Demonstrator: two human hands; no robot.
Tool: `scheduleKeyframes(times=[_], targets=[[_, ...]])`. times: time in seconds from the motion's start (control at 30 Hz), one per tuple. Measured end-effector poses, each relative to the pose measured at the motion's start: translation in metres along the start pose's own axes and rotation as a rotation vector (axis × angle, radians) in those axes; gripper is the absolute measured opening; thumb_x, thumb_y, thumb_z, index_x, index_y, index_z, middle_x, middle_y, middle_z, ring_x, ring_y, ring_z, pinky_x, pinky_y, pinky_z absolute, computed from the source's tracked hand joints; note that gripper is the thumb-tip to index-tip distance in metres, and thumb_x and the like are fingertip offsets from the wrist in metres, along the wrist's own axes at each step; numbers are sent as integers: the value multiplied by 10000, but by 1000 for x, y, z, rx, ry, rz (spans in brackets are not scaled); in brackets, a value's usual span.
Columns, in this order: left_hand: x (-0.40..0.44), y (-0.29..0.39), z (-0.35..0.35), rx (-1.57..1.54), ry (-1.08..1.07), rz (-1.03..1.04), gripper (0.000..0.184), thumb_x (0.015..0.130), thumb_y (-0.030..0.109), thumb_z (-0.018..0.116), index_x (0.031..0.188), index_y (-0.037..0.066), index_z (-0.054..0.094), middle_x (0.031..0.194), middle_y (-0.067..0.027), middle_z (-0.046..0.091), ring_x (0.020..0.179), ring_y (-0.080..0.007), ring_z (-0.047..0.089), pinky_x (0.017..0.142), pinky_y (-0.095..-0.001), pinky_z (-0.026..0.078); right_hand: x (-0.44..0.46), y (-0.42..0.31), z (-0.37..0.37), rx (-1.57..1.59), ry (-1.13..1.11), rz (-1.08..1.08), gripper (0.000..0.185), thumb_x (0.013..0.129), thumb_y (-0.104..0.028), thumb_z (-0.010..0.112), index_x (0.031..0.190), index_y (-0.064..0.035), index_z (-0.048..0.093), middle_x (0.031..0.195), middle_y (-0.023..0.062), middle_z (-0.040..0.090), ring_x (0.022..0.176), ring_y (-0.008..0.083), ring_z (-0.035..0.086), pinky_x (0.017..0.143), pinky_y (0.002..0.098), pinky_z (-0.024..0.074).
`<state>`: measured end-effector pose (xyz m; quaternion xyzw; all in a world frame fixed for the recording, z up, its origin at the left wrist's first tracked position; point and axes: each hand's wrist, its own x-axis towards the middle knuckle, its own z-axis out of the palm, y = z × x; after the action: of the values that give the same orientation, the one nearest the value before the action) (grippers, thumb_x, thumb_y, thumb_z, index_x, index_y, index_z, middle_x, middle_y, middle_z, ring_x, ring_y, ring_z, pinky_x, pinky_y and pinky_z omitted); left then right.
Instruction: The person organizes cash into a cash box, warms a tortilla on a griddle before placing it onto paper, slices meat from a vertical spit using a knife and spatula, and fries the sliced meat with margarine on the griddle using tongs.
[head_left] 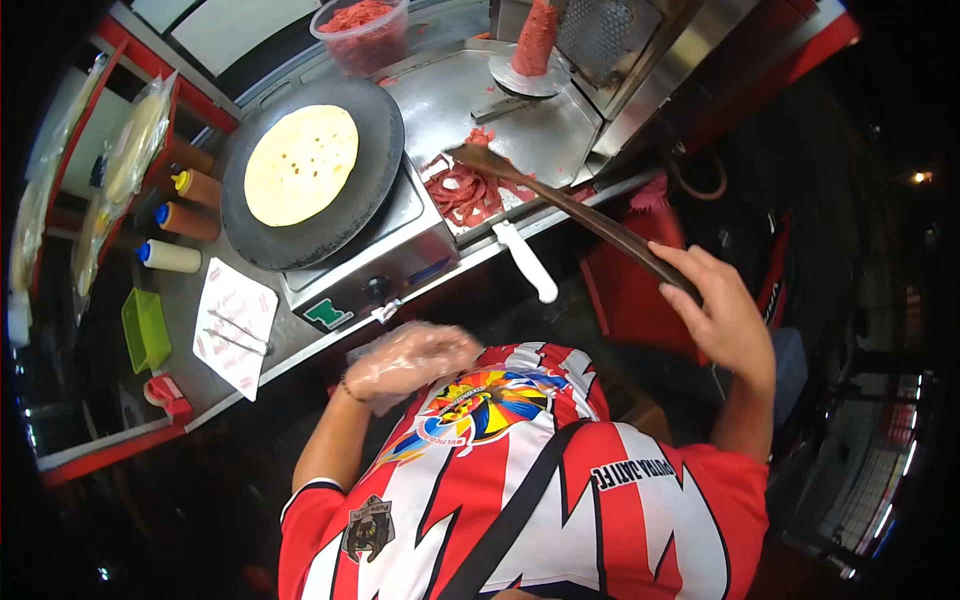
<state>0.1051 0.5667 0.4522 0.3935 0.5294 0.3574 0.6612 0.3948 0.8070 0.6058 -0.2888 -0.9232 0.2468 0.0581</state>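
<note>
a: what worries you the most here?
b: the knife (527, 262), i think. its white handle sticks out past the front edge of the metal tray (435, 95), so if an arm or a sleeve catches it, it could fall down
a: and the shredded red meat (468, 200)?
b: it lies in the tray, near the front edge, with the tip of the long wooden tool (575, 205) just over it. one hard pull toward the body could, in my opinion, spill some pieces
a: the flatbread (302, 165) looks safe?
b: it lies flat on the black griddle (378, 190). if the surface is hot, which i cannot see, too long a wait could burn it
a: how are the fingers?
b: those of the right hand (715, 310) are closed around the tool's near end, so far from the tip that it may twist easily. the left hand (425, 358) wears a clear plastic glove (385, 380); its fingers are together, a little bent, touching no food, but whether the palm hides something, i cannot tell
</note>
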Motion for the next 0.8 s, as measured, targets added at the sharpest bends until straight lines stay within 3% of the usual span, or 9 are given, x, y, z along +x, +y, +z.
scheduleKeyframes(times=[0.07,0.17,0.27,0.37,0.4,0.5,0.57,0.67,0.8], targets=[[36,29,27,-86,38,97,433,1026,325,650,1286,-22,648,1129,-128,721,1010,-190,676,948,-341,539,0,18,23,142,113,-55,438,936,-93,661,1361,-8,594,1076,208,685,986,361,682,869,405,520],[103,52,69,-324,178,294,540,1062,353,595,1445,-21,522,1299,-160,664,1210,-230,622,1076,-375,482,11,27,83,475,139,115,553,928,-78,683,1436,-46,467,1035,249,693,922,373,725,820,445,554],[156,56,84,-317,388,359,475,1072,286,573,1422,-31,526,1299,-148,649,1222,-238,616,1116,-356,436,28,43,142,672,174,-196,653,941,-78,655,1503,11,334,1391,274,545,1275,404,593,1049,431,486],[150,60,72,-424,613,376,333,1023,181,577,1281,-23,529,1019,-119,673,973,-237,689,931,-382,547,36,74,132,836,-17,-73,581,929,-93,708,1458,-27,479,1314,181,547,1137,276,630,946,370,543],[146,59,71,-592,731,332,309,1003,169,586,1245,-5,506,903,-102,669,836,-237,712,823,-388,589,40,87,133,752,157,-76,528,883,-79,767,1373,-31,578,1258,150,553,1056,229,629,847,327,571],[109,60,45,-470,839,146,236,995,142,559,1218,73,523,649,44,390,494,-91,404,458,-265,367,38,167,175,767,231,110,485,786,99,796,1234,-3,641,1233,119,562,1073,219,668,822,315,608],[71,52,31,-290,922,30,222,1000,188,593,1202,100,613,673,91,397,496,-27,335,447,-221,241,37,190,194,912,73,251,485,799,167,749,1238,-1,630,1240,88,549,1036,193,693,836,289,600],[-27,59,8,16,787,-110,397,980,175,641,1350,33,622,805,77,504,623,-18,360,540,-214,271,38,177,214,912,36,246,439,809,164,749,1207,17,636,1206,116,601,1018,228,737,837,314,635],[-133,40,-6,-9,560,-353,654,909,427,736,1382,-9,617,687,99,457,561,-22,361,510,-216,267,33,164,251,1107,-65,354,378,904,110,698,1262,32,601,1199,111,636,1050,212,726,873,315,627]])
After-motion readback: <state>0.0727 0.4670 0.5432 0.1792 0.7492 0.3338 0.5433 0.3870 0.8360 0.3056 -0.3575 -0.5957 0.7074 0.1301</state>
